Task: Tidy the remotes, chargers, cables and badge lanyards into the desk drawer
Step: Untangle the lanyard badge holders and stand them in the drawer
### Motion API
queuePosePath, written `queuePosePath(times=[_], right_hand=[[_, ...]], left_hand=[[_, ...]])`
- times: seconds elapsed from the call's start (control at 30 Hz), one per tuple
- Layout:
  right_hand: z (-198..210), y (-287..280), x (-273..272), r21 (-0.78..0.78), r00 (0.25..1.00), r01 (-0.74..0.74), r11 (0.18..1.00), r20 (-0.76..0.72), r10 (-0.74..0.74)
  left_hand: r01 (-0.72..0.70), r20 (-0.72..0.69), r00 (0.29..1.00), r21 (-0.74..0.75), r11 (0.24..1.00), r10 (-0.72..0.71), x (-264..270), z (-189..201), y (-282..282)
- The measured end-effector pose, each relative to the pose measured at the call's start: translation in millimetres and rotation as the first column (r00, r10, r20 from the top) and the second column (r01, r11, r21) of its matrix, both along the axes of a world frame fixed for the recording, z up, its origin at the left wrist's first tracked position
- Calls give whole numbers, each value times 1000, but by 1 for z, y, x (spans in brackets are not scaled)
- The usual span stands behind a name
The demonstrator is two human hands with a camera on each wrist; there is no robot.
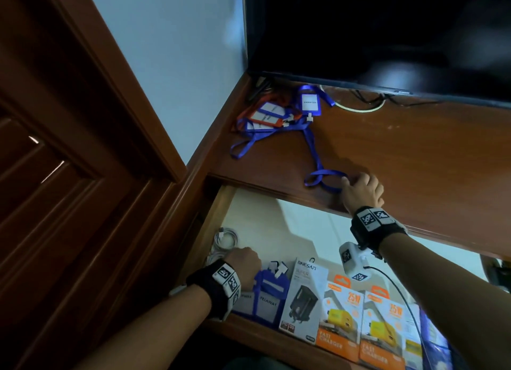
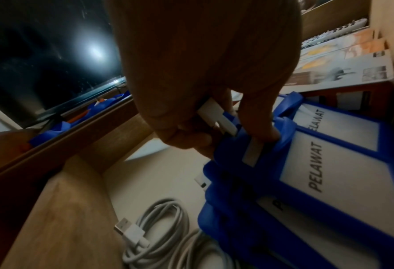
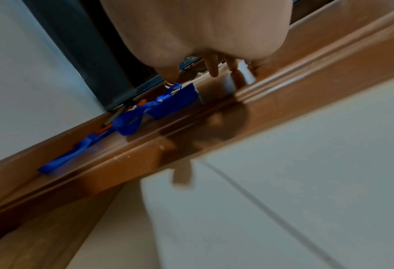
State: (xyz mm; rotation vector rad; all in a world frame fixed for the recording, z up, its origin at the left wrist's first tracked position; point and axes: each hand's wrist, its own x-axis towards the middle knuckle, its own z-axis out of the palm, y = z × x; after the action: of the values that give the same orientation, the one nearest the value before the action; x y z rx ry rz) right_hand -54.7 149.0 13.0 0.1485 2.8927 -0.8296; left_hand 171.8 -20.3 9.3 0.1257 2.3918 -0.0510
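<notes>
The desk drawer point(image 1: 276, 231) is pulled out below the desktop. In it my left hand point(image 1: 243, 261) pinches the white clip of a blue badge holder point(image 2: 329, 163) marked PELAWAT, one of several stacked there point(image 1: 269, 289); in the left wrist view my left hand point(image 2: 226, 134) has thumb and fingers closed on that clip. My right hand point(image 1: 356, 184) rests on the desktop with fingers point(image 3: 213, 71) pointing down and the thumb at the looped end of a blue lanyard point(image 1: 323, 178); nothing is pinched. The strap runs back to a blue badge point(image 1: 309, 102) in a pile of orange and blue badges point(image 1: 276, 115).
Coiled white cables point(image 2: 163, 233) lie in the drawer's left corner point(image 1: 225, 238). Boxed chargers point(image 1: 304, 297), two of them orange point(image 1: 343, 314), stand along the drawer front, and remotes point(image 2: 325, 34) lie further right. A dark television point(image 1: 373, 32) overhangs the desk's back. A wooden door point(image 1: 69, 148) stands at left.
</notes>
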Motion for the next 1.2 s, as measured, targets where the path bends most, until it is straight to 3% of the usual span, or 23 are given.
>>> queuePosePath(times=[0.1,0.27,0.37,0.5,0.57,0.63,0.7,0.87,1.0,1.2], right_hand=[[-8,-9,-2,92,999,10,996,-37,-7],[-23,-23,5,228,995,18,973,-100,5],[-26,-26,6,280,993,33,959,-120,1],[-33,-24,4,330,984,49,943,-178,12],[-35,-25,4,348,981,55,936,-192,14],[-35,-25,3,368,981,59,928,-192,14],[-35,-25,2,380,982,65,923,-188,9],[-36,-25,2,385,981,77,920,-191,-2],[-36,-27,2,374,974,102,922,-227,-16],[-37,-27,2,378,972,108,919,-236,-18]], left_hand=[[19,-38,999,55,998,-17,-2,-5,-10],[-91,-16,995,221,971,96,-21,-2,-29],[-179,-92,970,361,915,226,-55,18,-40],[-170,-306,826,666,726,474,-134,53,-66],[-141,-395,727,715,685,562,-182,65,-81],[-170,-466,666,666,726,583,-231,70,-98],[-195,-530,657,568,800,536,-278,67,-115],[-246,-484,807,247,937,339,-356,48,-144],[-244,-451,848,130,961,277,-382,42,-152],[-294,-365,874,125,948,320,-394,38,-147]])
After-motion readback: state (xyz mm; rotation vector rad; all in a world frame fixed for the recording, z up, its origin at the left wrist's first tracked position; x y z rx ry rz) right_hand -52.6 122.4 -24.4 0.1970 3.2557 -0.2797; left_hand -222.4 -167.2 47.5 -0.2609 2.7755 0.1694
